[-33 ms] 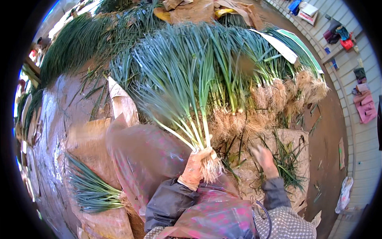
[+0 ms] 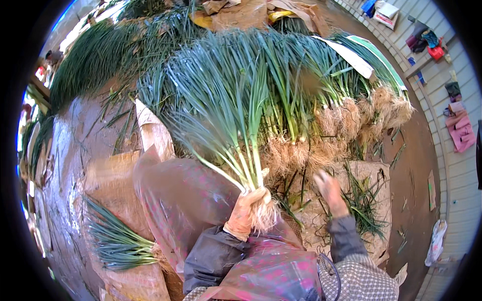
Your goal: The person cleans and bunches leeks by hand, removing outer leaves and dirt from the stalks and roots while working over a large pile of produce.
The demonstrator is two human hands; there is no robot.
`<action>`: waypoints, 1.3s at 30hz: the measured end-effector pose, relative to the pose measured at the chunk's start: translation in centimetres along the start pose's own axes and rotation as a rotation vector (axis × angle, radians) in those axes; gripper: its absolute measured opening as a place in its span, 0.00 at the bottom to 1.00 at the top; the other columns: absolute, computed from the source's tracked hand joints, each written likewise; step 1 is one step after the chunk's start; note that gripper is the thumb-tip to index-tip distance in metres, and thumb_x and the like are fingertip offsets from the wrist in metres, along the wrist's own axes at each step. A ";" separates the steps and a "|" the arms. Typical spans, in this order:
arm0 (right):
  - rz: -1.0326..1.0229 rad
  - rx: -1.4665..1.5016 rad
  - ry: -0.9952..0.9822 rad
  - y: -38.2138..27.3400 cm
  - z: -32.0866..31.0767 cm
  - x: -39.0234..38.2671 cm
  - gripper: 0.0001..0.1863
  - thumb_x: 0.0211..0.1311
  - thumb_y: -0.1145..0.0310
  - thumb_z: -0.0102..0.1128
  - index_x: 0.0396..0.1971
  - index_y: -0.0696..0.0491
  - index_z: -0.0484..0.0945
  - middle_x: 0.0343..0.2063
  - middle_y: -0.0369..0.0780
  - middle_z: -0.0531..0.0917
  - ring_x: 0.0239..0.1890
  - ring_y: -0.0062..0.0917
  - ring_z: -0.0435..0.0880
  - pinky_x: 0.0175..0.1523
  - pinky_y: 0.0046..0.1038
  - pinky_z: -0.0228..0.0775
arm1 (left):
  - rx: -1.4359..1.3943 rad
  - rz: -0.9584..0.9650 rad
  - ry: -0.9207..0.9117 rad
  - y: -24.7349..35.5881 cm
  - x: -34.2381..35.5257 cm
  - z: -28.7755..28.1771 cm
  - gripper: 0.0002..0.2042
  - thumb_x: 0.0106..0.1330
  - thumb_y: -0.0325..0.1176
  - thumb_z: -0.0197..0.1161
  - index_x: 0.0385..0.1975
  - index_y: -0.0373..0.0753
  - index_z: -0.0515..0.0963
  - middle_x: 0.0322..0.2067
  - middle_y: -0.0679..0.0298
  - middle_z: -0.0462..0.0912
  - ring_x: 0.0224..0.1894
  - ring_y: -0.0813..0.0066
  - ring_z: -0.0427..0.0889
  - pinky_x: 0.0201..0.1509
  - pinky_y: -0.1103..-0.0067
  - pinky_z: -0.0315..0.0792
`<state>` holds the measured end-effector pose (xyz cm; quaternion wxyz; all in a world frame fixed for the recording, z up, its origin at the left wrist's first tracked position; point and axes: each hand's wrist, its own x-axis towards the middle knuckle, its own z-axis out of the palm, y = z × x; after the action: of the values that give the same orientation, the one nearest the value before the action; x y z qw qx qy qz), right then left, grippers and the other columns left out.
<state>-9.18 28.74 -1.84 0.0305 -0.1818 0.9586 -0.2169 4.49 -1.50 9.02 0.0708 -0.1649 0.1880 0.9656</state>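
My left hand, in an orange glove, is closed around a bunch of green onions just above their pale roots. The white stalks rise from the fist, and their long green leaves overlap the big heap behind. Over the sacking on the right, my right hand reaches forward with its fingers stretched out and nothing visible in them. It is close to the hairy roots of the heaped green onions. Loose green leaves lie to the right of that hand.
A smaller bunch of green onions lies on brown sacking at my left. A clear pink-patterned plastic sheet covers my lap. Another green pile lies at the far left. A pale panelled wall runs along the right.
My right hand has shifted slightly forward, toward the roots of the heap. The left hand keeps its hold on the green onions, nearly still.
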 end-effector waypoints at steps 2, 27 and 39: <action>0.075 -0.021 0.004 -6.1 0.0 6.6 0.24 0.64 0.47 0.52 0.49 0.51 0.75 0.17 0.30 0.72 0.14 0.15 0.65 0.16 0.24 0.61 | -0.133 0.051 -0.195 0.4 -0.9 0.0 0.29 0.64 0.27 0.53 0.66 0.37 0.56 0.22 0.65 0.71 0.21 0.77 0.74 0.25 0.79 0.71; 0.419 0.337 0.005 -10.6 -4.6 12.0 0.37 0.58 0.43 0.60 0.59 0.54 0.64 0.50 0.47 0.77 0.46 0.28 0.80 0.42 0.28 0.78 | -0.196 -0.023 0.118 -3.5 5.5 -2.0 0.15 0.59 0.19 0.58 0.47 0.30 0.74 0.40 0.58 0.81 0.40 0.67 0.83 0.45 0.74 0.79; 0.571 0.957 0.162 -6.1 -2.7 13.5 0.25 0.66 0.63 0.52 0.57 0.61 0.63 0.25 0.38 0.74 0.22 0.21 0.71 0.29 0.23 0.70 | -0.160 -0.011 0.022 -2.0 1.7 -0.9 0.16 0.63 0.28 0.57 0.51 0.35 0.71 0.40 0.62 0.80 0.41 0.69 0.80 0.46 0.74 0.76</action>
<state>-20.13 19.85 3.47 0.0933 0.1363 0.7638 -0.6240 3.52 0.13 6.95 0.0605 -0.1817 0.1100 0.9753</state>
